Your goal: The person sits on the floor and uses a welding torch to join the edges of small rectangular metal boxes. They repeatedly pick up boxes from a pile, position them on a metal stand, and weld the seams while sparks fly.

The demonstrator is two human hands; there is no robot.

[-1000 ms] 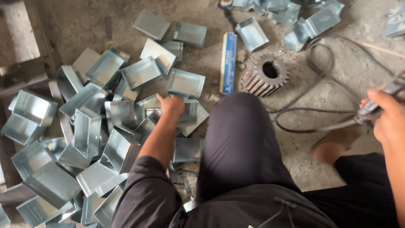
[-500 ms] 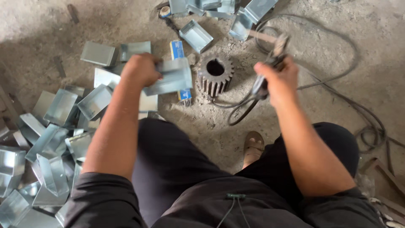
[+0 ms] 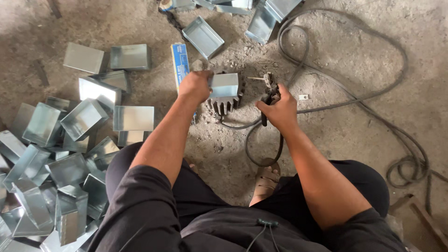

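My left hand (image 3: 195,87) grips a folded sheet-metal box (image 3: 224,85) and holds it on top of a dark toothed gear wheel (image 3: 223,103) lying on the concrete floor. My right hand (image 3: 279,109) is closed around a welding electrode holder (image 3: 269,88) with a thin rod pointing left toward the box. A thick black cable (image 3: 336,88) runs from the holder and loops across the floor to the right. I am squatting, and my sandalled foot (image 3: 266,179) shows between my knees.
A heap of several identical metal boxes (image 3: 60,154) lies at the left. More boxes (image 3: 202,36) lie at the top by a blue flat packet (image 3: 180,63). Cable coils (image 3: 413,163) sit at the right.
My left hand picked a box from the left heap, carried it right and set it on the gear. My right hand brought the electrode holder in beside it.
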